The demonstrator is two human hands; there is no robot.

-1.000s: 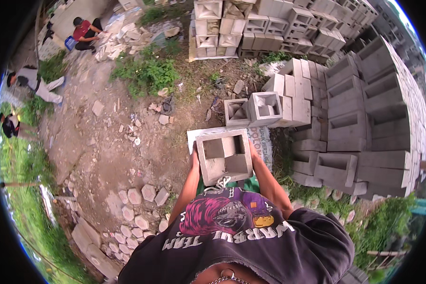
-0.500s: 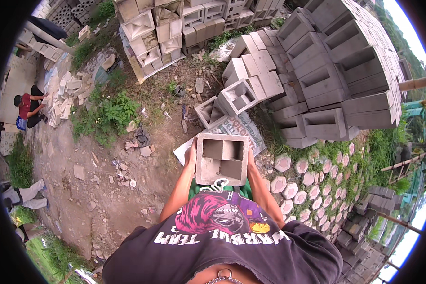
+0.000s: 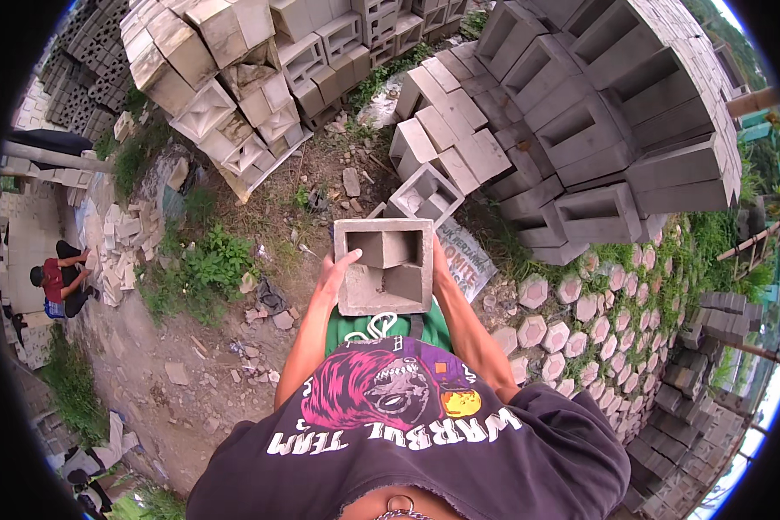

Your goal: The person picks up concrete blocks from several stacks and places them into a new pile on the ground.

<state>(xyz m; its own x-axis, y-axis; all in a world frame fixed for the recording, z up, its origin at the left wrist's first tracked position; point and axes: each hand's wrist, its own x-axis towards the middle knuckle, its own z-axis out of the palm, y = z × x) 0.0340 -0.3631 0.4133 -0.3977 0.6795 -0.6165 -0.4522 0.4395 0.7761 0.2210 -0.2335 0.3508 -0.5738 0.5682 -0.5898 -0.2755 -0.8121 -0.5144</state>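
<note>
A square, hollow concrete ventilation block [image 3: 347, 299] with slanted inner fins is held up in front of my waist, its opening facing up at me. My left hand [image 3: 331, 276] grips its left side, the thumb hooked over the rim into the opening. My right hand [image 3: 439, 260] presses on the opposite side, its fingers mostly hidden behind the block. Just beyond it, a similar hollow block [image 3: 425, 195] rests tilted on the ground, beside a printed sack [image 3: 468, 260] lying flat.
Tall stacks of grey blocks [image 3: 581, 130] rise ahead right, and weathered blocks [image 3: 178, 52] stand ahead left. Hexagonal pavers [image 3: 531, 333] lie in grass on the right. Leafy weeds [image 3: 204, 269] and rubble cover the dirt at left. A person [image 3: 65, 277] crouches by broken pieces at far left.
My view has swung slightly, so the surroundings have shifted. The block sits a little further left and higher in view. My left thumb now shows over its rim. Both hands still hold it.
</note>
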